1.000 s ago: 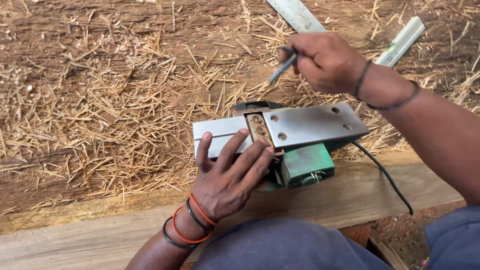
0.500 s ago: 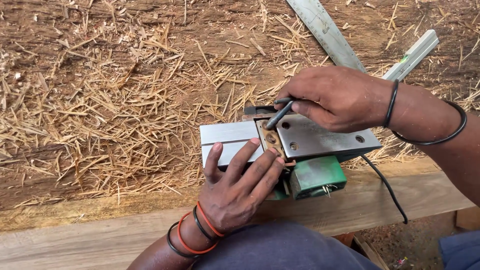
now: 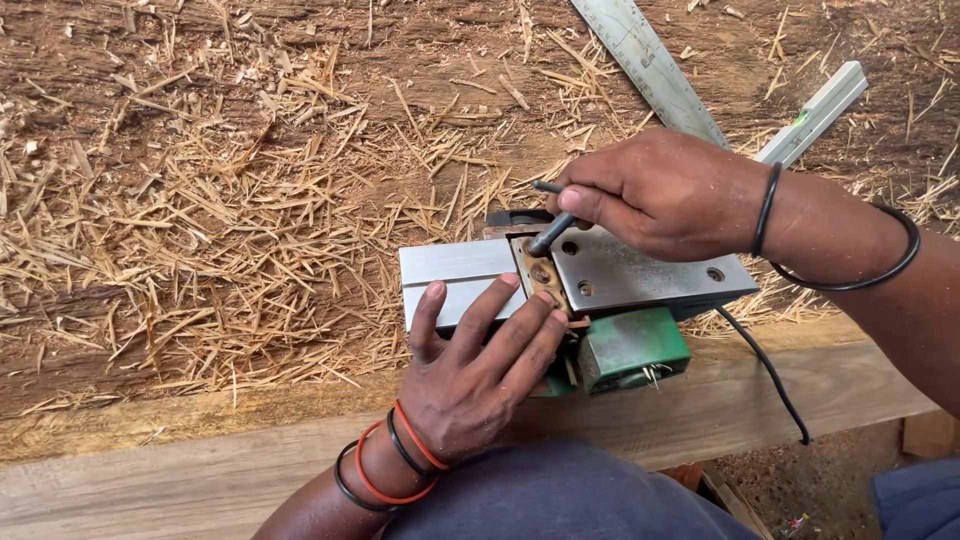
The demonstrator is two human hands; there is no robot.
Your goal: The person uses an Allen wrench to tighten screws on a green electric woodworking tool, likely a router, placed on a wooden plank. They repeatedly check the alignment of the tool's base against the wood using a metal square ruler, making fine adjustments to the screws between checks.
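A green electric planer (image 3: 630, 345) lies upside down on a wooden plank (image 3: 200, 470), its silver sole plates facing up. My left hand (image 3: 480, 365) presses flat on the front sole plate (image 3: 450, 275), fingers spread toward the blade drum. My right hand (image 3: 655, 195) grips a small dark key tool (image 3: 552, 230) whose tip sits in a bolt of the blade drum (image 3: 545, 275). The rear sole plate (image 3: 640, 275) lies under my right hand.
Wood shavings (image 3: 200, 220) cover a rough timber surface behind the planer. A metal ruler (image 3: 650, 70) and a spirit level (image 3: 815, 110) lie at the upper right. The planer's black cord (image 3: 770, 375) trails over the plank edge. My knee (image 3: 560, 495) is below.
My right hand came down from above the planer and put the tool's tip onto the blade drum. My left hand stayed flat on the front plate.
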